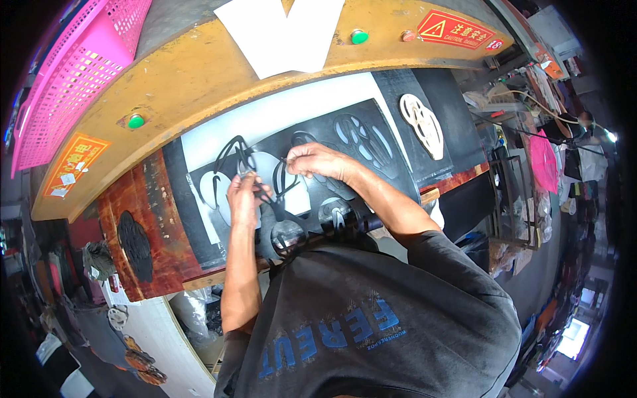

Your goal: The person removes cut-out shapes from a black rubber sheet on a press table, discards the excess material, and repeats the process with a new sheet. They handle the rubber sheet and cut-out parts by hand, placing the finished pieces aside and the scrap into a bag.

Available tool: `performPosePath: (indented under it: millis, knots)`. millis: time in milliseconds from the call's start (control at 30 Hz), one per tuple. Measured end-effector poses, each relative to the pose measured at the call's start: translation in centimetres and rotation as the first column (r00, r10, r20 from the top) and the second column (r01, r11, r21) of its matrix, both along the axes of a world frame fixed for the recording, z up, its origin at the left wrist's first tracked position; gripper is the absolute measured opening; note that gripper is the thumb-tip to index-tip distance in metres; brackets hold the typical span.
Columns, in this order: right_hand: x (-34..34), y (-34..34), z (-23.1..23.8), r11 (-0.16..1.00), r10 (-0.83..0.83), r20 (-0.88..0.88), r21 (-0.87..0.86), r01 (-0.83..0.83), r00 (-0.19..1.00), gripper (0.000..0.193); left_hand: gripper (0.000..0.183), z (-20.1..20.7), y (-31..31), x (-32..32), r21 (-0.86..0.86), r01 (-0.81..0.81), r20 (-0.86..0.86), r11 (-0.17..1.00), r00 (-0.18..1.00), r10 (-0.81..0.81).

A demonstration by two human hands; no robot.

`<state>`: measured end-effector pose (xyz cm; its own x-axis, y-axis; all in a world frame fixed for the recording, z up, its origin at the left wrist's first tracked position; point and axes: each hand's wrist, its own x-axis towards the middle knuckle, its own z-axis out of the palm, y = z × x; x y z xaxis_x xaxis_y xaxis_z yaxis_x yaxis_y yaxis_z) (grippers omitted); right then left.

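My left hand (244, 196) is closed on a black looped strap piece (237, 147), whose thin bands stand up above the fingers. To its right my right hand (322, 161) is pinched at the edge of thin black strips (284, 182) that hang between the two hands; whether they belong to the same piece I cannot tell. Both hands are over a black sheet (265, 142) with several cut-out openings, where the white board (212, 136) beneath shows through. At the sheet's right end, a strappy sole-shaped outline (363, 140) lies within it.
A yellow machine beam (166, 109) with green buttons (359, 36) arches over the far side. A pale openwork sole-shaped form (421, 126) lies at right. Stacked black pieces (135, 245) rest on the reddish board (169, 219) at left. A pink basket (86, 73) stands upper left.
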<state>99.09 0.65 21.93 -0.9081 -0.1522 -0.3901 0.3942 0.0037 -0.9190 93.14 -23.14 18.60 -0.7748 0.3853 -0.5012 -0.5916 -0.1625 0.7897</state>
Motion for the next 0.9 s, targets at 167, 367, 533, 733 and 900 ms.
performPosePath:
  millis: [167, 367, 533, 733, 900]
  knots:
    - [-0.3, -1.2, -0.9, 0.972, -0.217, -0.076, 0.075, 0.222, 0.973, 0.018, 0.013, 1.2, -0.7, -1.2, -0.09, 0.073, -0.135, 0.993, 0.987, -0.084]
    - [-0.5, -2.3, -1.7, 0.892, -0.45, -0.067, 0.02, 0.452, 0.891, 0.02, 0.015, 3.9, -4.2, 2.2, 0.192, -0.005, -0.115, 0.981, 0.993, 0.027]
    - [-0.4, -3.3, -1.3, 0.906, -0.421, -0.009, -0.06, 0.42, 0.907, 0.018, 0.016, 3.8, -7.8, 2.6, 0.247, -0.154, -0.092, 0.957, 0.979, 0.182]
    - [-1.0, -3.1, -0.7, 0.878, -0.412, 0.14, -0.205, 0.433, 0.9, 0.016, 0.024, 3.1, -6.6, 3.1, -0.032, -0.088, -0.069, 0.996, 0.994, 0.086]
    - [-2.2, -2.0, -1.1, 0.742, -0.375, 0.209, -0.517, 0.427, 0.903, 0.02, 0.032, 3.4, -3.2, 3.1, -0.135, 0.147, -0.056, 0.98, 0.986, -0.155]
